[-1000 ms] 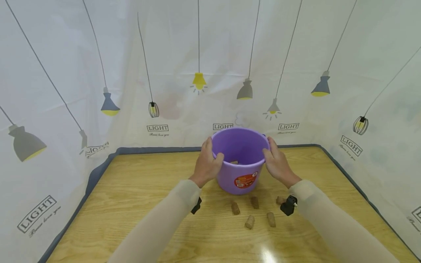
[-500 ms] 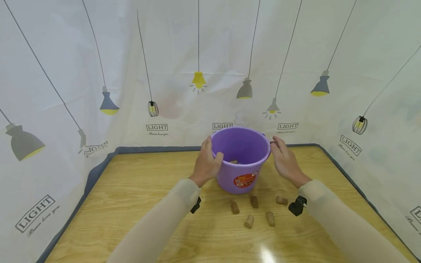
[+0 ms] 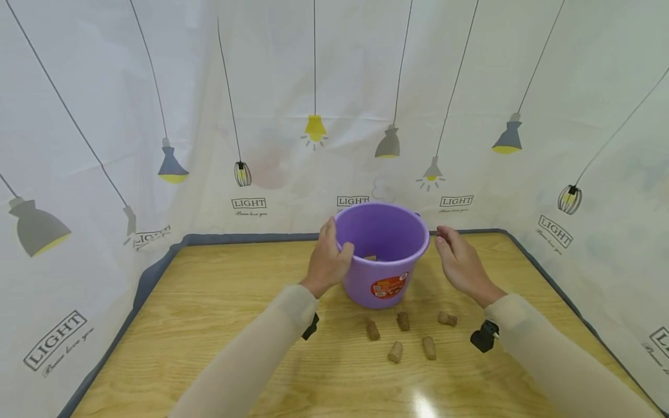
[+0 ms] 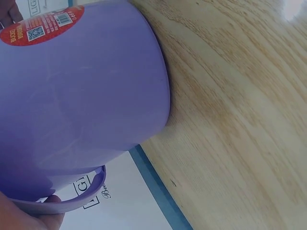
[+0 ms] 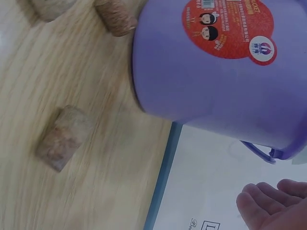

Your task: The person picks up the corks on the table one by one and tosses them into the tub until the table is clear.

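A purple bucket [image 3: 360, 284] with a red label [image 3: 389, 287] stands upright toward the back of the table. My left hand [image 3: 329, 258] grips its left rim, thumb over the edge. In the left wrist view, fingers of that hand curl under the purple handle [image 4: 91, 191]. To the right of the bucket, my right hand [image 3: 462, 264] is held in the air, apart from the rim, with relaxed fingers and nothing in it. Several brown corks lie in front of the bucket, among them one cork [image 3: 447, 318] nearest the right hand. A small piece of cork [image 3: 370, 258] shows inside the bucket.
The wooden table [image 3: 219, 325] has a dark blue border [image 3: 251, 237] at the back and sides. White cloth [image 3: 292, 69] printed with hanging lamps surrounds it. A black wrist device [image 3: 485, 336] hangs from the right sleeve.
My right hand has let go of the bucket's right rim and moved a little to the right. The left hand and the bucket stay where they were.
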The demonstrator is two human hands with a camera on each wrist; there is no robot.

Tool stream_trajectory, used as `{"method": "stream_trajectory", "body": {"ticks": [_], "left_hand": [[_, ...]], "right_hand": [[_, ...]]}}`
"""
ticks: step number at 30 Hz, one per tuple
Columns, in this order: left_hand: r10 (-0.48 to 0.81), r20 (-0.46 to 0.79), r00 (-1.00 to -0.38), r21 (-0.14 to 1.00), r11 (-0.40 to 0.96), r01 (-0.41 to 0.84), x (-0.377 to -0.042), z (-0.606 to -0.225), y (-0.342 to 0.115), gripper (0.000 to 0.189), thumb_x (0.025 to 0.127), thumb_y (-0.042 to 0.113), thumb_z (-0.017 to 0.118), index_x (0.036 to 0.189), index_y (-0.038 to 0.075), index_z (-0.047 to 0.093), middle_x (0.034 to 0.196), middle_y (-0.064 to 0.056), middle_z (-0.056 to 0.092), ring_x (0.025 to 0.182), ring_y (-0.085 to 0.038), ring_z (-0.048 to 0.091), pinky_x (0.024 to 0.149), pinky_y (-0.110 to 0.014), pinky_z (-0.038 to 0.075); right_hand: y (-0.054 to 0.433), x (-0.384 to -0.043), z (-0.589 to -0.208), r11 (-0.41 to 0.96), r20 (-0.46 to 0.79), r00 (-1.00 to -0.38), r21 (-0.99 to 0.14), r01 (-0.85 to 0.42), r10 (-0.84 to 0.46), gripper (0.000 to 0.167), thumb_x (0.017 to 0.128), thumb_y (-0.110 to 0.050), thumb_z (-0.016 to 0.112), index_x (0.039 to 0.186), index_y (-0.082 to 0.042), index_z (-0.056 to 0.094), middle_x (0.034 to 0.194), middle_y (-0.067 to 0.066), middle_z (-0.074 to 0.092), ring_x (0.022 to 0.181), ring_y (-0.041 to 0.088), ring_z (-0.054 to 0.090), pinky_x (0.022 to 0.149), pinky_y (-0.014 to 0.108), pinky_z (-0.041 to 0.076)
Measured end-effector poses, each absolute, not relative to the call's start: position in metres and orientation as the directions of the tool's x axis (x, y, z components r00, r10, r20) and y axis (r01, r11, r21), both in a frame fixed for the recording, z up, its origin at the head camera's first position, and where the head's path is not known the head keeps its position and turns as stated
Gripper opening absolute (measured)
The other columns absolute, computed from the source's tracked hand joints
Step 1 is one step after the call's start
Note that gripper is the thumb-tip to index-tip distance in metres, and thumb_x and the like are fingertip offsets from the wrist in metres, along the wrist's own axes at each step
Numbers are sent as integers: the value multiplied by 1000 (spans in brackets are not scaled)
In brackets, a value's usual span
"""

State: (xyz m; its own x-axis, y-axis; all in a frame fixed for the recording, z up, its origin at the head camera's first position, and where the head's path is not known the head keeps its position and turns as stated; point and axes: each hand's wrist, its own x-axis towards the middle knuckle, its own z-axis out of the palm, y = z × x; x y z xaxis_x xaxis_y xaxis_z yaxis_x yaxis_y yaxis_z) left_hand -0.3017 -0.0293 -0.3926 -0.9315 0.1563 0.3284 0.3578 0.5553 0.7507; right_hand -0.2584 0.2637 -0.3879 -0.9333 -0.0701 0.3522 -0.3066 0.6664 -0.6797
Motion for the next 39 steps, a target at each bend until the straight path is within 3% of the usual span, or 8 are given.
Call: {"method": "stream_trajectory", "body": {"ticks": [10, 20, 39], "left_hand": [[159, 342, -926, 741, 561, 370, -302, -393, -29, 81, 95, 30, 43, 163, 0, 13, 167, -18, 23, 145, -38, 38, 118, -52, 33], [155, 341, -927, 744, 559, 367, -304, -395, -30, 81, 95, 31, 44, 163, 1, 14, 167, -17, 23, 145, -38, 38, 118, -52, 33], [159, 335, -929, 747, 556, 364, -303, -395, -30, 81, 95, 32, 43, 164, 1, 13, 167, -18, 23, 146, -38, 38, 119, -53, 33]], "right_hand": [[272, -250, -391, 699, 360, -926, -632, -333, -116, 54, 111, -30, 41, 149, 7, 42, 144, 28, 52, 128, 43, 54, 106, 59, 44], [279, -240, -396, 767, 368, -911, -525, -370, -187, 46, 108, -25, 51, 138, 10, 55, 135, 30, 59, 119, 46, 58, 97, 61, 49], [292, -232, -409, 837, 283, -931, -431, -337, -230, 40, 101, -25, 64, 128, 5, 65, 129, 25, 65, 115, 46, 61, 94, 63, 50]]}}
